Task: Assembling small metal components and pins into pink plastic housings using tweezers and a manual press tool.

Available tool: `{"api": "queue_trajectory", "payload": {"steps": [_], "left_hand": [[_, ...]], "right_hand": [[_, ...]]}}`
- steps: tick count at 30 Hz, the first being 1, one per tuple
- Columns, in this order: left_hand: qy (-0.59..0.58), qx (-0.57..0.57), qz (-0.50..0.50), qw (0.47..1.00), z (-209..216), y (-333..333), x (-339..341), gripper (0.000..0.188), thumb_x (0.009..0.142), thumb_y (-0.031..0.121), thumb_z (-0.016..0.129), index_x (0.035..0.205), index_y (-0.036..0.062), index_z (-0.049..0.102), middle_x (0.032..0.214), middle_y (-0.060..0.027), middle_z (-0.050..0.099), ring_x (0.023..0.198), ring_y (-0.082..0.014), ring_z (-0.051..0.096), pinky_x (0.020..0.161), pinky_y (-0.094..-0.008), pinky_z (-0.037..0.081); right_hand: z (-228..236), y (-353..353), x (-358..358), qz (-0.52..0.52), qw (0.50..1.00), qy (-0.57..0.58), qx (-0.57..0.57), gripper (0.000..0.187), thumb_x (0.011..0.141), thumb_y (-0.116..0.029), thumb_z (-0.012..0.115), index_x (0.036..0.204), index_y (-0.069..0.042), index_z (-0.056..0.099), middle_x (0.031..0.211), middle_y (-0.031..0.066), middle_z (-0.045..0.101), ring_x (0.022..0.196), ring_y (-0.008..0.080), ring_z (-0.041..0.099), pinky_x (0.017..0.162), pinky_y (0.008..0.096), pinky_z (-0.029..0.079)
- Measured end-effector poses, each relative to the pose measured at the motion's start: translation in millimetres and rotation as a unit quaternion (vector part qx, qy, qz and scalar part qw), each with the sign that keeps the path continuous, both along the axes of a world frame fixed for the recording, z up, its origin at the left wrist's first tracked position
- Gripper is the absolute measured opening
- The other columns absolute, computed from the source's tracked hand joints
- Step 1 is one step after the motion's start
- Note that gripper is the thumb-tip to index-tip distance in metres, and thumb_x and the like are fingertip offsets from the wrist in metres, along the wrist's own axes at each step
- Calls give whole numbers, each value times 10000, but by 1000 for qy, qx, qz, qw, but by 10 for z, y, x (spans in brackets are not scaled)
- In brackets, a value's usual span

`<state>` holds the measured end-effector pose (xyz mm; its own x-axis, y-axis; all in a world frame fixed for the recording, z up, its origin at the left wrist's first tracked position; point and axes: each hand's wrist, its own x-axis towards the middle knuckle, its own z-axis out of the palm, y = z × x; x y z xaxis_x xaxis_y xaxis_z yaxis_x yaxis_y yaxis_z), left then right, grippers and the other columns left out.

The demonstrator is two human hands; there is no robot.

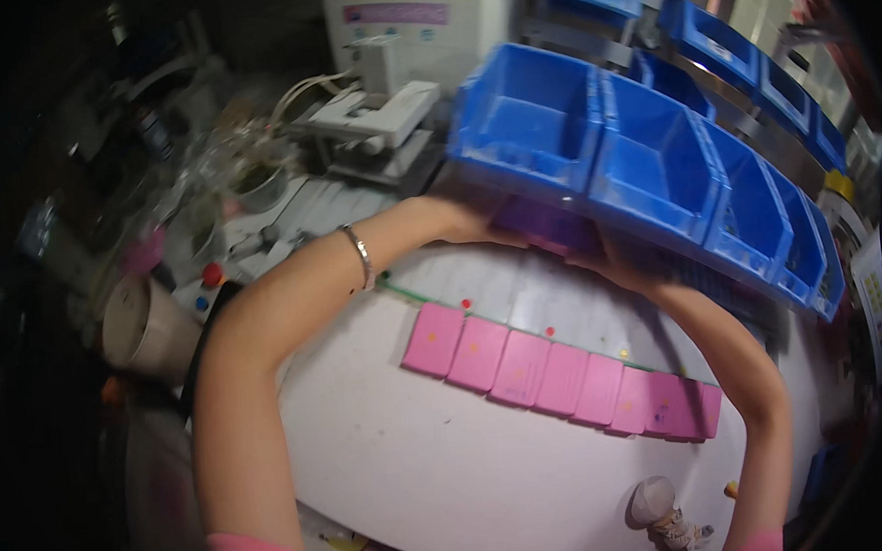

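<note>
Both my arms stretch forward to the space beneath the front lip of the blue bins. There a purple-looking block or row of blocks (548,225) lies in shadow, its upper part hidden by the bins. My left hand (466,217) closes on its left end, and my right hand (615,258) grips the right end. The fingers of both are partly hidden. Nearer to me, a slanting row of several pink rectangular blocks (514,366) lies side by side on the white table (411,467). Small yellow and blue marks show on some of them.
Blue bins (652,180) overhang the table's far right. A white stand-like device (378,129) stands at the back. A green strip (407,295) and red pins (466,303) run behind the pink row. A beige cup (144,326) is at left; a small figure-like object (663,513) sits near right.
</note>
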<state>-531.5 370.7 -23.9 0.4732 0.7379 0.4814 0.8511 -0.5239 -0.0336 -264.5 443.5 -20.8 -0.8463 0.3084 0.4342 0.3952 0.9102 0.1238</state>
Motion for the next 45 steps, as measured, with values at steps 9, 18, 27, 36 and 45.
{"api": "queue_trajectory", "payload": {"steps": [9, 18, 27, 36, 45], "left_hand": [[33, -119, 190, 974, 780, -2321, 328, 759, 673, 604, 644, 1058, -37, 510, 1012, -200, 480, 945, -308, 488, 758, -416, 422], [-53, -111, 465, 877, 903, -5407, 476, 847, 641, 581, 682, 1179, -31, 453, 1018, -174, 417, 888, -307, 474, 766, -408, 418], [-97, -136, 682, 712, -290, -7122, 522, 818, 721, 538, 654, 1236, -45, 401, 1072, -200, 389, 885, -350, 498, 743, -450, 441], [-136, -140, 742, 642, -948, -7178, 260, 757, 712, 468, 681, 1234, 6, 386, 1075, -178, 409, 949, -343, 435, 766, -469, 367], [-147, -128, 753, 628, -989, -7188, 313, 799, 688, 501, 694, 1193, -34, 380, 1065, -178, 421, 967, -322, 419, 818, -444, 350]], "right_hand": [[530, -1534, -94, 134, 976, -21, -170, 922, 622, -604, 663, 1232, 31, 388, 1121, 219, 451, 984, 387, 466, 861, 442, 369], [857, -3609, -1292, 443, 874, -100, -171, 893, 620, -516, 720, 1236, 27, 370, 1077, 183, 462, 962, 340, 470, 815, 425, 361], [-306, -5209, -2724, 658, 742, -126, -41, 802, 748, -619, 526, 1164, 61, 439, 1065, 161, 471, 970, 282, 494, 826, 388, 381], [-1008, -5432, -3338, 704, 699, -117, -30, 803, 734, -597, 552, 1195, 49, 427, 1144, 147, 470, 1015, 272, 488, 869, 379, 368], [-1136, -5527, -3313, 713, 683, -147, -53, 800, 693, -555, 617, 1215, 21, 431, 1153, 146, 463, 1068, 274, 459, 911, 424, 340]]}}
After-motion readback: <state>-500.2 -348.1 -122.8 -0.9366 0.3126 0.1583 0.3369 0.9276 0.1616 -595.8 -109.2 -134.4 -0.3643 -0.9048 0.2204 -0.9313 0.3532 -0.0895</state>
